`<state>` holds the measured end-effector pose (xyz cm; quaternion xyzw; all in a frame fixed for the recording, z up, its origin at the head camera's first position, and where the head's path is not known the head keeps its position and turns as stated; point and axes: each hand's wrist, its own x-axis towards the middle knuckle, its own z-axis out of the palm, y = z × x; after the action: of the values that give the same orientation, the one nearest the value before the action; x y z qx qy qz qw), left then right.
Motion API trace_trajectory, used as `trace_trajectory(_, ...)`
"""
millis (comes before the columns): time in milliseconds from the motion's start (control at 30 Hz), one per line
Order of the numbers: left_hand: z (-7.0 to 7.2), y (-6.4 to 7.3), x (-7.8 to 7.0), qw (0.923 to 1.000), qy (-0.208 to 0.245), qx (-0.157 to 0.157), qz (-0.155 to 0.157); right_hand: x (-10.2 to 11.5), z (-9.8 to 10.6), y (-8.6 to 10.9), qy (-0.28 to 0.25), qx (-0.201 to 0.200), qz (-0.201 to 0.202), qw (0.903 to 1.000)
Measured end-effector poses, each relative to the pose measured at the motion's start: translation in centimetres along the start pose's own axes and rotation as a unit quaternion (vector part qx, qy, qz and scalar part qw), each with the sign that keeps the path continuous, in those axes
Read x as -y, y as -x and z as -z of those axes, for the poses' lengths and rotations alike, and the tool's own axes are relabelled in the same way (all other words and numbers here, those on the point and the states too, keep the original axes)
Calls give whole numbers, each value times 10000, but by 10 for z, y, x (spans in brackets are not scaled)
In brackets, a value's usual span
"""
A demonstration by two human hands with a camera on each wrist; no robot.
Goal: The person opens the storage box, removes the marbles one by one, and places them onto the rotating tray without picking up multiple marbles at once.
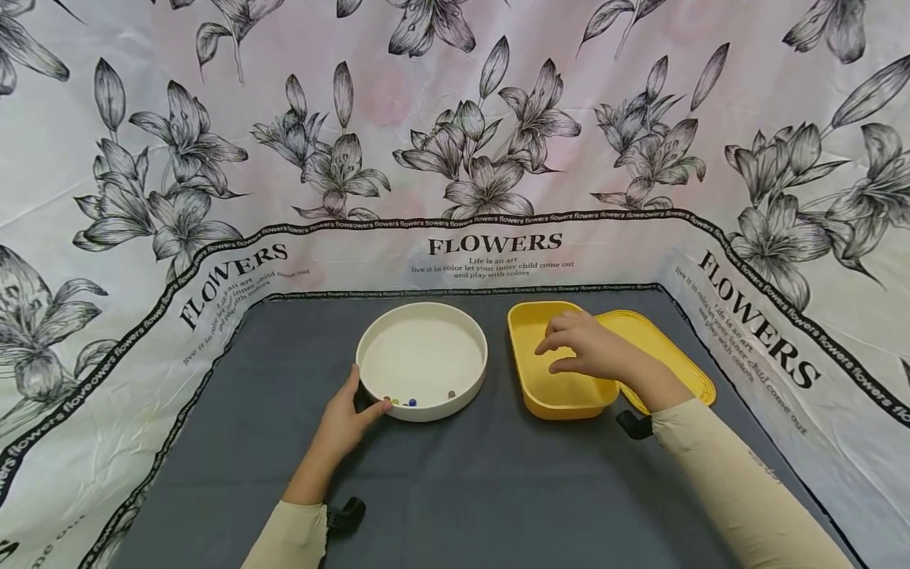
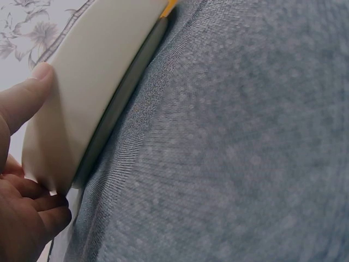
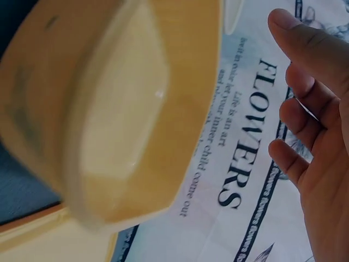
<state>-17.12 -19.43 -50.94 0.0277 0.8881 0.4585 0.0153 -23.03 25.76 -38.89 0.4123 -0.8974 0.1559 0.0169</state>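
My left hand (image 1: 341,424) grips the near-left side of a round white dish (image 1: 423,340), thumb at the rim. In the left wrist view, the thumb lies against the dish's outer wall (image 2: 92,82) and the fingers curl at its lower end. A few tiny beads lie inside along the near wall, among them a blue bead (image 1: 412,402) and a brownish bead (image 1: 451,393). Over the yellow rectangular container (image 1: 528,336) hovers my right hand (image 1: 593,348), fingers loosely bent and apart from the thumb. Nothing shows between them in the right wrist view.
A yellow lid (image 1: 664,352) lies right of the container, partly behind my right forearm. Grey cloth (image 1: 455,482) covers the table. Flower-printed white fabric (image 1: 490,190) rises at the back and both sides.
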Motion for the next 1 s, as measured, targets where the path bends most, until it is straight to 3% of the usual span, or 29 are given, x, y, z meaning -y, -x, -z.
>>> trace_trajectory(333,0,0,-2,10000,11,2,5,-17,-10,16,230,591,-220,9977)
trace_trajectory(667,-1,-3,-2,9999,-3,17,100,-31,-22,17,447,1150,-318,9918)
trace_trajectory(800,-2,-4,-3,9999,46,44,99,-38,-26,18,825,1249,-352,9881)
trace_trajectory(1000,-3,-8,-4,9999,78,15,116,-45,-28,18,1475,1264,-46,9809)
